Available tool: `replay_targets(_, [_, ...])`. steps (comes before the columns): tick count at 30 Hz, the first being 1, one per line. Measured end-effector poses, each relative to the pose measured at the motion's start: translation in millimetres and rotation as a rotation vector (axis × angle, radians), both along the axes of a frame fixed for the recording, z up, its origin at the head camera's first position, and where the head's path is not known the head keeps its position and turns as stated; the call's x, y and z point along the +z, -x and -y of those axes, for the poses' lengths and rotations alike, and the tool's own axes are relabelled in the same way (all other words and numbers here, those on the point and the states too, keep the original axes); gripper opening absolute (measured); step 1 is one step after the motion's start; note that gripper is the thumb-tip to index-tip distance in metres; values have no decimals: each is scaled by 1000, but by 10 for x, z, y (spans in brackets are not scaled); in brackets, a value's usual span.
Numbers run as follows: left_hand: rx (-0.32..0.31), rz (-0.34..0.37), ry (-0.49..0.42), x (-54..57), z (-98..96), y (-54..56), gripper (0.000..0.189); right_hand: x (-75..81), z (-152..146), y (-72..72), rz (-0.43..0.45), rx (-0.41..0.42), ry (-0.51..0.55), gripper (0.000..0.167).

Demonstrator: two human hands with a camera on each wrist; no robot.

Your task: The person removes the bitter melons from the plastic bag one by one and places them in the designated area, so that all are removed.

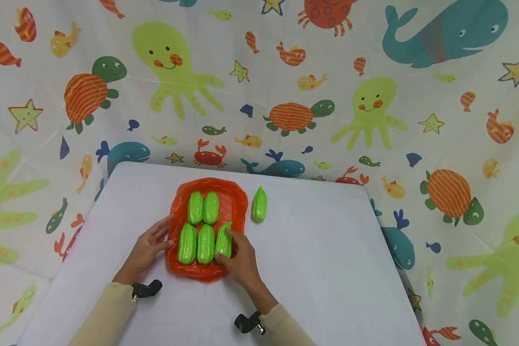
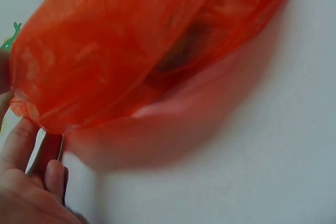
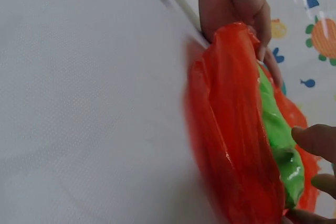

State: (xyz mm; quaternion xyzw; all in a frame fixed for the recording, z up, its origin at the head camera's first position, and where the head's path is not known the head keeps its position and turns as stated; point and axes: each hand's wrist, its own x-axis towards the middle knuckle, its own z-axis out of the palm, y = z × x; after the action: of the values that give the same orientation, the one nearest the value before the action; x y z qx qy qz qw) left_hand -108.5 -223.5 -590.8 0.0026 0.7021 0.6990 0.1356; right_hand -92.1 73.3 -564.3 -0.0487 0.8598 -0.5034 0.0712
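A shallow tray (image 1: 225, 204) lined with crinkled red plastic lies on the table. Glossy green cucumber-like vegetables stand in it in two rows: two at the back, three in front. My left hand (image 1: 146, 252) holds the tray's left rim; its fingers touch the red plastic in the left wrist view. With thumb and fingers my right hand (image 1: 242, 262) grips the front-right green vegetable (image 1: 223, 242), whose thin tip points toward the back. That vegetable lies inside the tray wall in the right wrist view. Another green vegetable (image 1: 259, 204) lies outside, right of the tray.
The white table (image 1: 320, 269) runs on to the right of the tray. Behind and beside it hangs a cloth (image 1: 251, 62) printed with sea animals. Both wrists carry a small black camera mount (image 1: 147, 289).
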Motion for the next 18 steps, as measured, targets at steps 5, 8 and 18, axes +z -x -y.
replay_targets(5, [0,5,-3,9,-2,0,78,-32,8,-3,-11,22,5,71])
replay_targets(8, [0,9,-5,13,-1,-2,78,-38,8,-1,-9,26,8,70])
replay_targets(18, [-5,-6,-37,-11,4,7,78,23,-4,19,9,0,20,71])
